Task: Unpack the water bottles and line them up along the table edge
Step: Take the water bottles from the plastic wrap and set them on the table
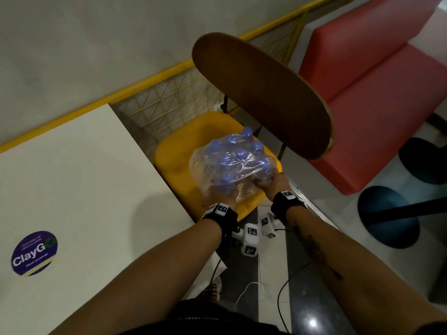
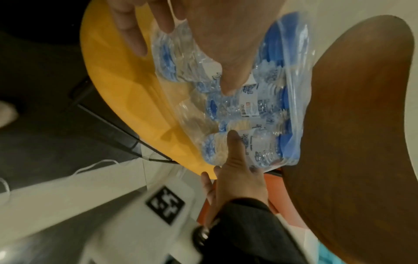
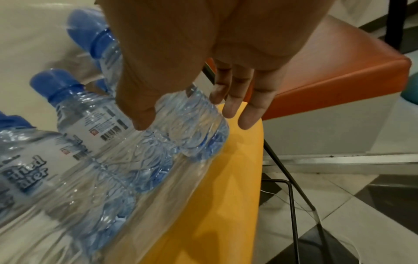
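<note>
A shrink-wrapped pack of water bottles (image 1: 238, 163) with blue caps hangs tilted over the yellow chair seat (image 1: 183, 151); whether it touches the seat I cannot tell. My left hand (image 1: 221, 193) grips its near-left side, thumb on the bottles' sides and fingers (image 2: 133, 32) round the bottoms. At the near-right corner my right hand (image 1: 264, 181) holds the pack, its thumb (image 3: 140, 114) pressed on one bottle (image 3: 181, 128) and its fingers (image 3: 237, 105) past that bottle's base. The white table (image 1: 79, 180) lies to the left.
The chair's dark wooden backrest (image 1: 263, 93) rises just behind the pack. A red bench (image 1: 377, 97) stands to the right, with round dark table bases (image 1: 389, 216) on the floor. A round ClayGo sticker (image 1: 33, 253) sits on the table. Cables (image 1: 280, 293) trail below.
</note>
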